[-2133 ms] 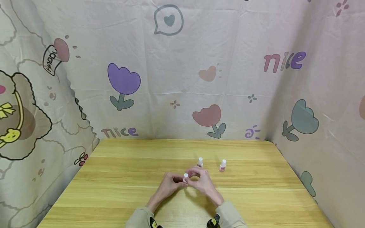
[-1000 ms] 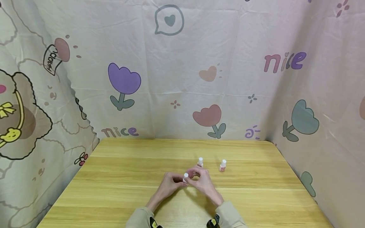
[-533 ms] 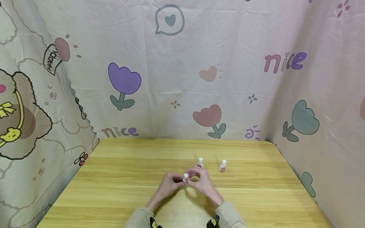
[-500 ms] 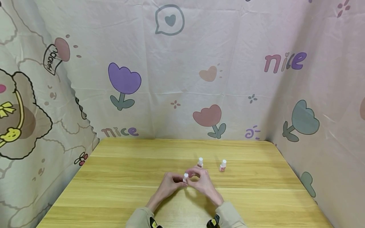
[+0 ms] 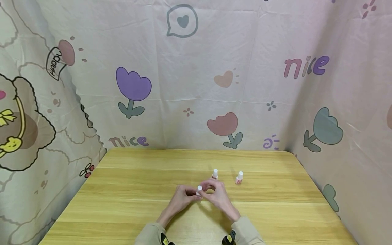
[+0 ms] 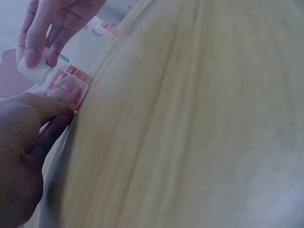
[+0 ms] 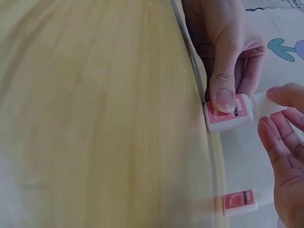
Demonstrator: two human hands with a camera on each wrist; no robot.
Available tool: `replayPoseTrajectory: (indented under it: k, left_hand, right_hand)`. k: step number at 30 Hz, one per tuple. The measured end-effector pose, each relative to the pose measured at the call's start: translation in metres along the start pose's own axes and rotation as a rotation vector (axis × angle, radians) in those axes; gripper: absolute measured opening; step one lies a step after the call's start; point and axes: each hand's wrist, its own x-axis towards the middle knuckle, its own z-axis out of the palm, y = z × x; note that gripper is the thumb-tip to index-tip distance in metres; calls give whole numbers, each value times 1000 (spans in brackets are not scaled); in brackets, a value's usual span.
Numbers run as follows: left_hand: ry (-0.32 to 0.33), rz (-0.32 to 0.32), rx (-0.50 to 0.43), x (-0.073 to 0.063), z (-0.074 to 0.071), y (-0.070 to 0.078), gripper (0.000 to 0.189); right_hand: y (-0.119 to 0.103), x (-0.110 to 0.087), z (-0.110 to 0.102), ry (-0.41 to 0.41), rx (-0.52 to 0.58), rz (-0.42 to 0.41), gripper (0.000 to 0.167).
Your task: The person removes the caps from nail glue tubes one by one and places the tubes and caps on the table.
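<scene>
A small white bottle with a pink label [image 7: 227, 124] stands on the wooden table between the two hands. My left hand [image 5: 180, 198] grips its body, the thumb lying across the label in both wrist views. With thumb and fingers, my right hand [image 5: 218, 196] pinches the white cap [image 6: 32, 71] from the other side. The cap sits at the bottle's top. Just beyond the right hand is a second such bottle [image 5: 215, 173], its lower part hidden by that hand in the head view. A third bottle [image 5: 239, 178] stands upright farther right.
The light wooden table [image 5: 137, 173] reaches back to a pale printed cloth [image 5: 183, 78] that hangs behind it and along both sides. Bare tabletop lies left of the hands and right of the third bottle.
</scene>
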Motion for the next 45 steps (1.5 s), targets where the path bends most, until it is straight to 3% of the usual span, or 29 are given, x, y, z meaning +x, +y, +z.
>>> replayPoseTrajectory:
  k: [8, 18, 36, 45]
  left_hand:
    - [1, 5, 1, 0, -1, 1, 11]
    - [-2, 4, -12, -1, -2, 3, 12]
    - [-6, -2, -11, 0, -2, 2, 10]
    - [1, -4, -12, -1, -1, 1, 10]
  right_hand:
    - [-1, 0, -1, -41, 3, -12, 20]
    - [0, 2, 0, 8, -35, -16, 19]
    - [-2, 2, 1, -10, -20, -42, 22]
    - [-2, 2, 0, 27, -37, 55, 19]
